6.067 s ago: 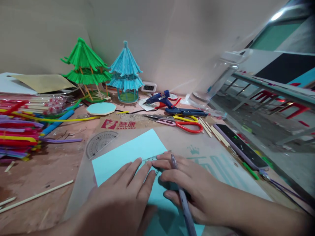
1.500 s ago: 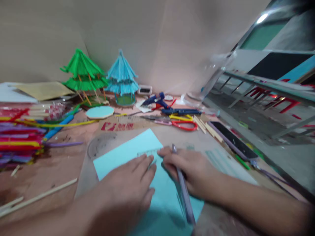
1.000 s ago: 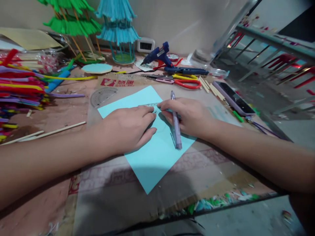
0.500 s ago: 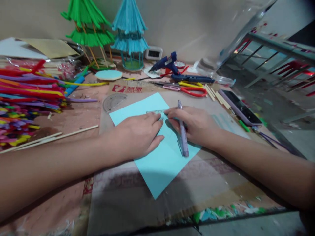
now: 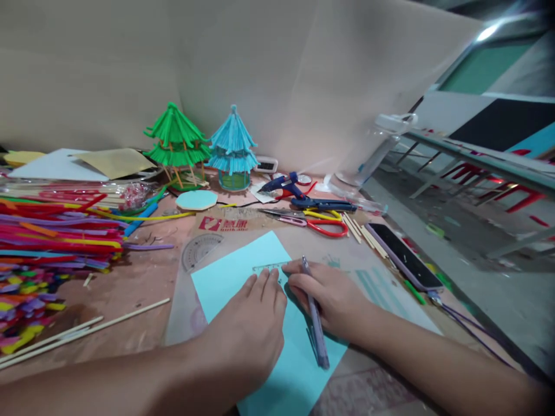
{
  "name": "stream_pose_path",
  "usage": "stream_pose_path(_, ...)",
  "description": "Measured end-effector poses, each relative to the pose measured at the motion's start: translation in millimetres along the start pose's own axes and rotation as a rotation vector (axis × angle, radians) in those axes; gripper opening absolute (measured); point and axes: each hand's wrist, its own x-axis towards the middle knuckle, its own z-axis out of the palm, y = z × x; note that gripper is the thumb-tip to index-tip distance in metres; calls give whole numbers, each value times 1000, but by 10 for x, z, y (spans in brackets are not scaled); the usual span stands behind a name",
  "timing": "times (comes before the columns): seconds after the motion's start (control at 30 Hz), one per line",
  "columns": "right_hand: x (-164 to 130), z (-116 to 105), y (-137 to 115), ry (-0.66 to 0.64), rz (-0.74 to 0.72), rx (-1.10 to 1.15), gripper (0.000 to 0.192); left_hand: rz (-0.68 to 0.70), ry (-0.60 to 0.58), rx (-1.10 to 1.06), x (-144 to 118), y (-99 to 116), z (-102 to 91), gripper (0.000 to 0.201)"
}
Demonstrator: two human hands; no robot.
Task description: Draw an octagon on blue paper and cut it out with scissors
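On the translucent plastic (image 5: 381, 300) covering the near part of the table, a turquoise sheet (image 5: 238, 268) lies at a slant, and both of the person's hands are on it. The left hand (image 5: 254, 326) rests flat, its fingers stretched out and only slightly apart, tips against a small clear ruler (image 5: 269, 267) lying on the sheet. The right hand (image 5: 333, 297) has its fingers bent and closed around a purple pen (image 5: 318, 332), its index fingertip by the ruler's right end; the ruler is mostly covered, so I can't quite make out its markings. Just beyond the sheet's left corner sits a clear protractor (image 5: 203, 252). Farther back are red-handled scissors (image 5: 328, 228) and a blue glue gun (image 5: 281, 185), with a phone (image 5: 405, 256) off to the right. Behind everything, a green model pavilion (image 5: 177, 153) stands beside a blue model pavilion (image 5: 234, 153).
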Motion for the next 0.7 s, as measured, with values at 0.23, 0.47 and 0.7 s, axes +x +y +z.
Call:
stream_pose_path(0.23, -6, 53, 32, 34, 9, 10, 16, -16, 131, 50, -2, 2, 212, 43)
stream_pose_path(0.47, 9, 47, 14, 38, 28, -4, 14, -58, 146, 41, -15, 47, 265, 43)
stream_pose_path(0.7, 16, 7, 11, -6, 42, 15, 15, -20, 70, 28, 38, 9, 94, 46)
